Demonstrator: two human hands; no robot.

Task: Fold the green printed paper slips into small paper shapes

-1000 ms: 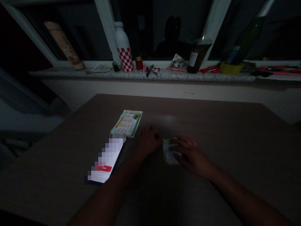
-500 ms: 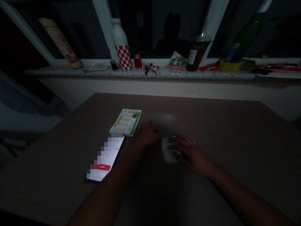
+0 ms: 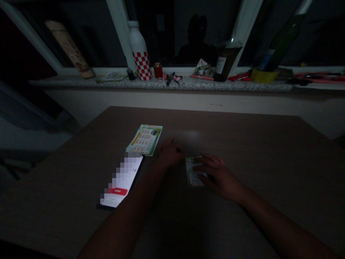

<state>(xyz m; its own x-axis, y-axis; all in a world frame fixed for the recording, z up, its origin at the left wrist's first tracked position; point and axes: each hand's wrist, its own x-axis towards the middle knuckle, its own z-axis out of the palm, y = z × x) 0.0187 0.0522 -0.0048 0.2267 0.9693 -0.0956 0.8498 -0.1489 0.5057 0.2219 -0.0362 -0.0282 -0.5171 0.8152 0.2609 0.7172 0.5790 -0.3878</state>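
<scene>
My right hand (image 3: 215, 174) lies with its fingers spread over a small printed card (image 3: 192, 176), covering the right part of it. To the card's left rests my left hand (image 3: 171, 153), fingers curled in towards the table. Its fingertips are dark, and whatever they might hold is hidden. A stack of green and white printed cards (image 3: 145, 140) sits just left of my left hand, slightly fanned at its edges. Nearer to me, beside my left forearm, is a phone (image 3: 125, 181) with a lit screen and a red button on it; part of the screen is blurred out.
The brown wooden table (image 3: 242, 144) reaches to the wall under a window. Along the granite sill (image 3: 183, 84) stand a checkered white and red bottle (image 3: 140, 54), a tan tumbler (image 3: 70, 50), a dark cup (image 3: 225, 64), a green bottle (image 3: 283, 39) and several small items.
</scene>
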